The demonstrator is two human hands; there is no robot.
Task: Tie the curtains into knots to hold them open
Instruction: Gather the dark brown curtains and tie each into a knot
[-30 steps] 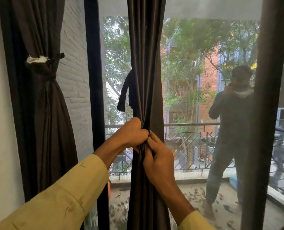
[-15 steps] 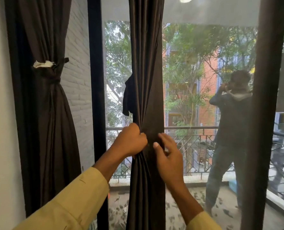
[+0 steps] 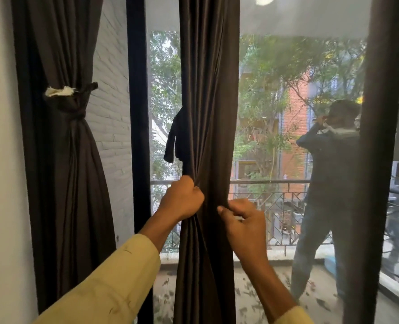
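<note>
Middle curtain [image 3: 207, 113], dark brown, hangs at frame centre, gathered but unknotted. Left hand [image 3: 182, 198]: fingers clenched on a bunch of its folds at the left edge. Right hand [image 3: 245, 220]: fingers curled at its right edge; whether they pinch cloth, cannot tell. A loose dark tie strip [image 3: 174, 139] dangles at its left. Left curtain [image 3: 65, 160], at frame left, is cinched with a tieback [image 3: 71, 102]. Behind the glass: balcony railing [image 3: 268, 183], standing person [image 3: 327, 195]. Black window frame [image 3: 137, 113] stands between the curtains.

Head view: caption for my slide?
Left hand bunches the middle curtain; right hand pinches its edge; left curtain already tied.
</note>
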